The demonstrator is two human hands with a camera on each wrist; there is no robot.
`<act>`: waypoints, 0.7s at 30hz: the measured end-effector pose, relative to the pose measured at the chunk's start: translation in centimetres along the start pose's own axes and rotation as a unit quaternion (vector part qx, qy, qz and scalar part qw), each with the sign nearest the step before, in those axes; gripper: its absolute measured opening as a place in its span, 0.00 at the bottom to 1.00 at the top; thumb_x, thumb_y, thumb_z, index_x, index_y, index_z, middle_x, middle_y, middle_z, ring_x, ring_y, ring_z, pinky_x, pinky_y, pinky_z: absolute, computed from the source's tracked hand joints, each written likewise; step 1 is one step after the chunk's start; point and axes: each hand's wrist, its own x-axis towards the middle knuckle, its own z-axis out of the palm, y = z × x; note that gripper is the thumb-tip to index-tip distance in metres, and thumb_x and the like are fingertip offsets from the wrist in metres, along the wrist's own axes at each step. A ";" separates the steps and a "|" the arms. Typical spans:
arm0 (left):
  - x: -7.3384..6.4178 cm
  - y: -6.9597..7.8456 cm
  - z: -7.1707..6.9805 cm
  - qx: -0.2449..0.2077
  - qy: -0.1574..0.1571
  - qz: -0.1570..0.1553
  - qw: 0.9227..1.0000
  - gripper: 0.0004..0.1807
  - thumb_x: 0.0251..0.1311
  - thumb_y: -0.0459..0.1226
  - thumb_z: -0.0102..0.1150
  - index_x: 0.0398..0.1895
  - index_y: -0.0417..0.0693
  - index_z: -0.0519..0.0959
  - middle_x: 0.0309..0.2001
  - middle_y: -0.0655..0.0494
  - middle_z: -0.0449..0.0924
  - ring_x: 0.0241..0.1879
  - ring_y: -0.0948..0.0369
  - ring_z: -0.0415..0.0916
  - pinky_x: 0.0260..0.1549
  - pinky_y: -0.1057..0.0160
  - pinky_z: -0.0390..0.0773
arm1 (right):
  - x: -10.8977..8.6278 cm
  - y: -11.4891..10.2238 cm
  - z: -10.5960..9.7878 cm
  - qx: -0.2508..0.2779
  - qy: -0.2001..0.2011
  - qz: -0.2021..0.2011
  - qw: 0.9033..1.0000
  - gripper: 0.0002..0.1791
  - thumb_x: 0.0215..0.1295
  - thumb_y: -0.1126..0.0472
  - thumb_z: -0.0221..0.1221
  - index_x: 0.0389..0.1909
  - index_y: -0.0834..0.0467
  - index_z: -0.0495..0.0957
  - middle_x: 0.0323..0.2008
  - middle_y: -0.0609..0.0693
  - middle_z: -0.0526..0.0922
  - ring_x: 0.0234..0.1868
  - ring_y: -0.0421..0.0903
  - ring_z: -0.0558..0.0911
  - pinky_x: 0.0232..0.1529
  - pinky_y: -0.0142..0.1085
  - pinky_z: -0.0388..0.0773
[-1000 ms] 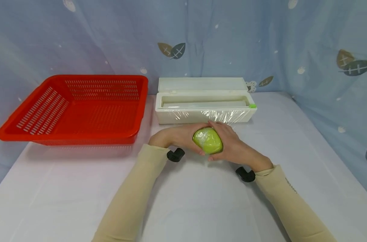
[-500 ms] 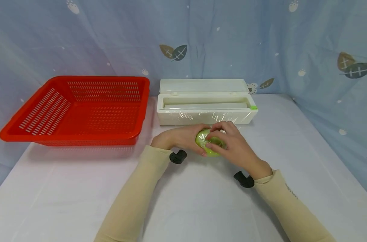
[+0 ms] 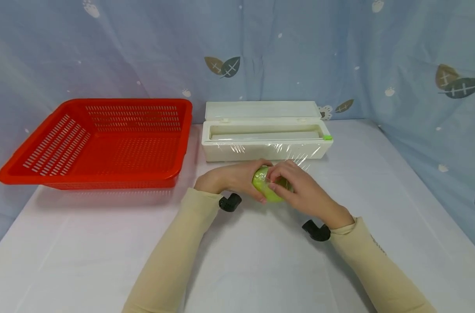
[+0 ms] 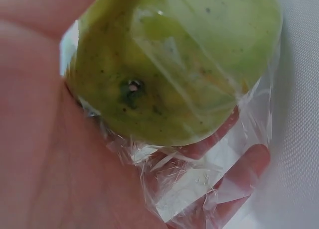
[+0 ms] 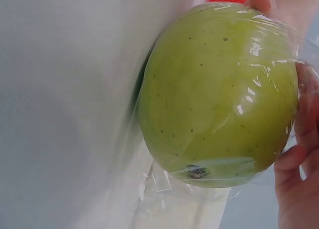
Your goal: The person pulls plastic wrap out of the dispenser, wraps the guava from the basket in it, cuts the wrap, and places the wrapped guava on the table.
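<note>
- Green fruit (image 5: 219, 97) is, I judge, at the step of being wrapped; next move should call for gathering the loose folds of clear film (image 4: 182, 194) and pressing them flat
- Fruit lies between both hands, with white box (image 3: 215, 152) near at its 12 o'clock
- Left hand (image 3: 241, 176) is curved around its 9 o'clock side, half closed
- Right hand (image 3: 303, 191), at 3 o'clock, has fingers curled nearly closed, seemingly pinching film on top

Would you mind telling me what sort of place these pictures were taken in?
Probably a makeshift tabletop workspace, perhaps staged for recording: a patterned blue cloth hangs behind a plain white table, with a red basket at its back left. The room beyond the cloth is hidden.
</note>
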 end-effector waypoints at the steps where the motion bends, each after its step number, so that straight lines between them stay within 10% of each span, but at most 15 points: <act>1: 0.0 0.0 0.0 -0.006 0.001 -0.002 1.000 0.47 0.35 0.41 0.73 0.60 0.46 0.56 0.45 0.56 0.67 0.42 0.62 0.68 0.39 0.68 0.71 | 0.0 0.0 -0.1 0.010 -0.003 0.006 1.000 0.06 0.59 0.62 0.57 0.32 0.50 0.69 0.37 0.40 0.72 0.40 0.39 0.68 0.39 0.34 0.68; 10: 0.0 -0.1 0.0 -0.018 0.003 -0.013 1.000 0.48 0.34 0.39 0.74 0.61 0.49 0.56 0.46 0.56 0.68 0.42 0.62 0.68 0.40 0.67 0.70 | -0.2 -0.3 -0.7 0.086 -0.006 0.116 0.990 0.06 0.61 0.58 0.54 0.38 0.51 0.70 0.27 0.44 0.73 0.28 0.41 0.72 0.29 0.32 0.70; 17: 0.1 -0.1 -0.1 0.000 0.005 -0.008 1.000 0.47 0.35 0.41 0.74 0.61 0.49 0.56 0.47 0.58 0.68 0.43 0.63 0.68 0.41 0.67 0.69 | 0.0 -0.9 -1.3 0.206 0.026 0.167 0.964 0.10 0.62 0.60 0.54 0.44 0.56 0.75 0.39 0.51 0.76 0.35 0.46 0.75 0.33 0.32 0.72; 21: 0.1 -0.1 -0.1 0.004 0.006 -0.012 1.000 0.48 0.35 0.41 0.73 0.61 0.49 0.55 0.47 0.57 0.68 0.43 0.63 0.68 0.41 0.67 0.69 | 0.0 -0.6 -1.3 0.144 0.035 0.197 0.969 0.11 0.60 0.51 0.56 0.40 0.51 0.76 0.32 0.49 0.75 0.32 0.45 0.73 0.29 0.32 0.71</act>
